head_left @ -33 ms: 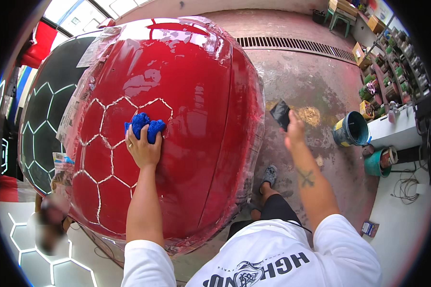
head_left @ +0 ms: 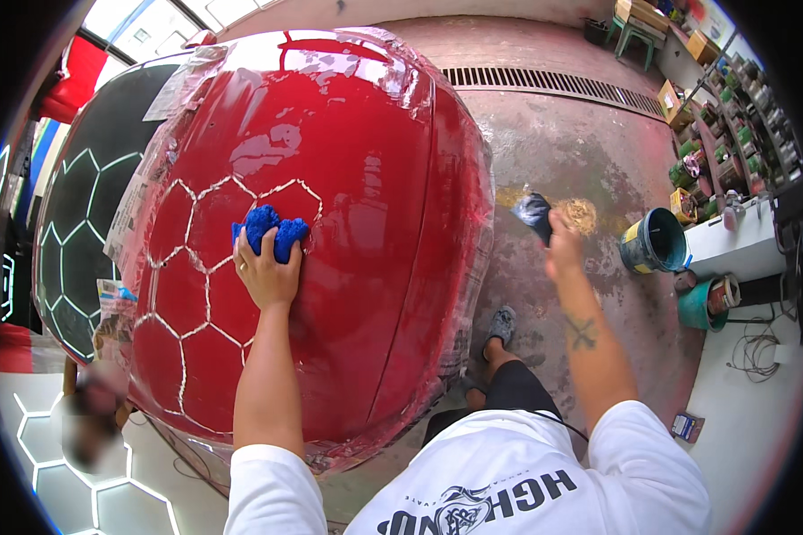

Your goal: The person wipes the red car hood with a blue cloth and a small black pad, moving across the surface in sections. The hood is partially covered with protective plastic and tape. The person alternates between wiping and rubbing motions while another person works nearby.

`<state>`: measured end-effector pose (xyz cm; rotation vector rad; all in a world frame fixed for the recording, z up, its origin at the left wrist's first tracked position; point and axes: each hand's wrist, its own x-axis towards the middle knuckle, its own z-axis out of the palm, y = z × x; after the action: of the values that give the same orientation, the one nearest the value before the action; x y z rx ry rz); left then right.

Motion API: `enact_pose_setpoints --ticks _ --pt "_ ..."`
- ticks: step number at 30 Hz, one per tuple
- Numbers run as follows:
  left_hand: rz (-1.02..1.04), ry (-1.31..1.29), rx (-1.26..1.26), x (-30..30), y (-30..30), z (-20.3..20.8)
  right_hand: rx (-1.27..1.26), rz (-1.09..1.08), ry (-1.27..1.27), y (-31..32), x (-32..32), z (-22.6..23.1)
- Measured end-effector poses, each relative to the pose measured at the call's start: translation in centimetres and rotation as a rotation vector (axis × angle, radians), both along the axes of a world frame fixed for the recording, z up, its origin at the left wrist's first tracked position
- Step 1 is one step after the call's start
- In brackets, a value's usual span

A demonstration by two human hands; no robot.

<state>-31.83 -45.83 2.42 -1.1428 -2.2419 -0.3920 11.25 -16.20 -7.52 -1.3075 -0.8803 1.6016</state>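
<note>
On the glossy red car hood point(head_left: 357, 259) rests a bunched blue microfiber cloth point(head_left: 272, 234). My left hand point(head_left: 268, 276) has its fingers closed on the near side of this cloth and presses it against the paint. Off to the right, over the floor, my right hand point(head_left: 562, 245) grips a small dark sheet point(head_left: 534, 217) that looks like sandpaper. It is held in the air apart from the hood, its upper face catching the light. Hexagon-shaped light reflections show on the paint around the cloth.
Masking paper point(head_left: 134, 218) and taped plastic film border the hood. A dark bucket point(head_left: 656, 241) stands on the floor at right, near a teal pail point(head_left: 700, 308). Shelves of cans point(head_left: 732, 134) line the right wall. A blurred person point(head_left: 98, 415) is at lower left.
My right hand has moved a little to the right with the dark sheet, which has tilted and now shines. My left hand and the blue cloth stay in nearly the same place.
</note>
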Motion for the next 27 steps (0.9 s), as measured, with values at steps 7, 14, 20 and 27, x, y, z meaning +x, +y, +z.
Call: enact_pose_setpoints --ticks 7,14,20,27 --pt "0.034 0.014 0.017 -0.8 1.1 0.3 0.002 0.09 0.019 0.1 14.6 -0.9" --pt "0.018 0.037 -0.077 -0.4 7.4 0.2 -0.159 0.057 0.069 -0.7 10.8 -3.1" --pt "-0.227 -0.164 -0.232 -2.9 12.9 1.0 -0.179 0.367 0.302 -1.4 -4.4 -3.0" --pt "-0.095 -0.011 -0.138 -7.2 6.2 0.6 0.697 0.527 -0.511 1.3 -19.1 2.9"
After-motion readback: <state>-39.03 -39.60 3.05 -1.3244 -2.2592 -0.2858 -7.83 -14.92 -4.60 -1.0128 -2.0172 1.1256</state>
